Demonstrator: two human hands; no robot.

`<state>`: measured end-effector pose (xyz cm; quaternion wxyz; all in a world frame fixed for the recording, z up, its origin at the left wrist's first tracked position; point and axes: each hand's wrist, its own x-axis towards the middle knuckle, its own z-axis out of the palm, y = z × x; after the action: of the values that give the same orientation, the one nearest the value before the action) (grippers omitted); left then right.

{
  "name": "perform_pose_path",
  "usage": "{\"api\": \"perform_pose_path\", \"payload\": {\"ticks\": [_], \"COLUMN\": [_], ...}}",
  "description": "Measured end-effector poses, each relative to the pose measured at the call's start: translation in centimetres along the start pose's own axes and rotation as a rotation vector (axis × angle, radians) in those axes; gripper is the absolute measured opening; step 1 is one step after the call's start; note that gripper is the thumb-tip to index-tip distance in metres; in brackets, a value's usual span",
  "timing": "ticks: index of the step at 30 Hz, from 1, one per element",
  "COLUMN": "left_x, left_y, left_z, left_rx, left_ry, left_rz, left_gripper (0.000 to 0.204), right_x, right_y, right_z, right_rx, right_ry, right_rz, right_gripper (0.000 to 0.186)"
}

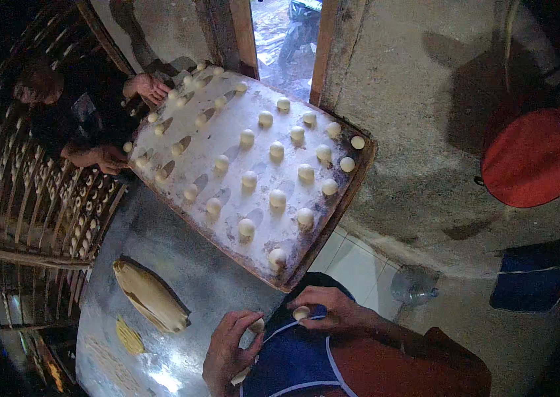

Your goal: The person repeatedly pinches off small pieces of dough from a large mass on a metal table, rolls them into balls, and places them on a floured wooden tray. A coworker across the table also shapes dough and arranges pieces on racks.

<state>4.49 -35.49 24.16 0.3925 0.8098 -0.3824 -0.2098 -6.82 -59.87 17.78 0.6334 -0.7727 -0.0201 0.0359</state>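
My left hand (228,344) is curled at the table's edge with a pale dough ball (257,325) at its fingertips. Another pale bit shows below that palm, too hidden to name. In front of the blue apron (296,360), my right hand (336,308) closes its fingers round a second dough ball (301,313). Just beyond both hands lies a floured tray (204,139), tilted across the view, bearing spaced rows of round dough balls (277,198). To the left of my left hand, a long smooth lump of dough (151,296) rests on the metal table (194,255).
A flat yellow piece (129,336) lies near the long lump. At the tray's far left, a co-worker's hands (104,157) touch its edge. Racks (35,218) with small pale pieces line the left side. A red round object (531,157) and a clear bottle (413,286) are at right.
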Motion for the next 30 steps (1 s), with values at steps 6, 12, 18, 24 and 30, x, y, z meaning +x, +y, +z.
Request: {"api": "perform_pose_path", "payload": {"ticks": [6,12,18,24,30], "left_x": [0.0,-0.1,-0.1,0.1,5.4], "left_y": [0.4,0.1,0.0,1.1,0.8], "left_z": [0.4,1.0,1.7,0.7,-0.1], "left_rx": [0.024,0.016,0.004,0.040,0.130], "left_ry": [0.071,0.054,0.074,0.113,0.397], "left_rz": [0.023,-0.020,-0.046,-0.014,0.196], "left_gripper": [0.050,0.046,0.043,0.042,0.044], "right_x": [0.0,0.4,0.5,0.5,1.5], "right_y": [0.9,0.6,0.3,0.1,-1.5], "right_z": [-1.0,-0.5,-0.9,-1.0,-2.5], "right_rx": [0.085,0.142,0.174,0.236,-0.051], "right_ry": [-0.110,-0.148,-0.167,-0.127,0.113], "right_rz": [-0.002,0.023,0.026,0.021,-0.020], "right_gripper": [0.035,0.033,0.033,0.035,0.039]}}
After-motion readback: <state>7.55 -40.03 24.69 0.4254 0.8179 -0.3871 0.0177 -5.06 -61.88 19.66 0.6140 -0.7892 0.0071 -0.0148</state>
